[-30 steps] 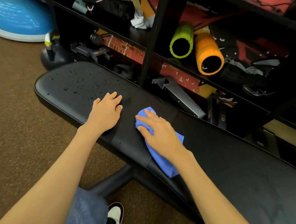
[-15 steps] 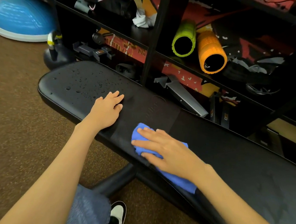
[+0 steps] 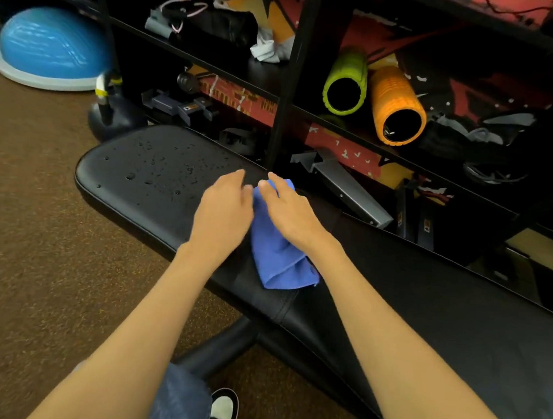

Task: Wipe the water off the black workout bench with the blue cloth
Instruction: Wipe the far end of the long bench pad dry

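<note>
Droplets (image 3: pixel 157 171) unwiped at ten o'clock on bench (image 3: pixel 429 291); presses cloth (image 3: pixel 280 260) with flat right hand (image 3: pixel 288 210), left hand (image 3: pixel 224 211) loose alongside; looks dry mid-bench.

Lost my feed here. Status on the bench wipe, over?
Right hand flat on blue cloth, pressing it on black bench. Left hand open beside cloth, between it and the droplets. Those cover bench's end section, not yet wiped.

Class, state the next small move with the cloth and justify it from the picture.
Probably slide the blue cloth leftward under the right hand: droplets bead at the left end of the black bench, beyond the left hand, which should move aside.
</note>
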A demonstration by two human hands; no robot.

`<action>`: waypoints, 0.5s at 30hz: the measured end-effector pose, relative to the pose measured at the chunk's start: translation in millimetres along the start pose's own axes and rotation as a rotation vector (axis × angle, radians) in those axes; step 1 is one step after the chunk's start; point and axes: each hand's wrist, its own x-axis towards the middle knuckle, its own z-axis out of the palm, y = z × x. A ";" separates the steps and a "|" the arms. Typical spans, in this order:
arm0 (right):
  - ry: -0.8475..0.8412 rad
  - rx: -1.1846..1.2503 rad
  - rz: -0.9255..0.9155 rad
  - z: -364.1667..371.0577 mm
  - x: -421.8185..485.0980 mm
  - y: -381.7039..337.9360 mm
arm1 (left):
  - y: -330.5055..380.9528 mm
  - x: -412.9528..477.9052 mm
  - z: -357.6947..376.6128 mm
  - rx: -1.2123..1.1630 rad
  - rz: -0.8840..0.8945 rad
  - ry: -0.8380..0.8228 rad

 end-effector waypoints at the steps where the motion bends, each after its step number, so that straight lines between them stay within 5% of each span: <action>1: -0.001 0.065 -0.005 -4.1 -6.5 -0.1 | 10.5 -3.2 4.2 -0.006 0.035 -0.014; 4: 0.148 0.120 -0.027 -26.7 -29.4 10.4 | 29.5 -10.2 26.4 0.112 0.113 -0.060; 9: 0.309 -0.131 0.011 -62.9 -67.3 58.0 | 30.9 -10.9 70.4 0.477 0.176 -0.121; 15: 0.266 -0.589 0.097 -50.8 -75.7 104.5 | 27.7 -32.8 65.2 0.376 0.334 -0.053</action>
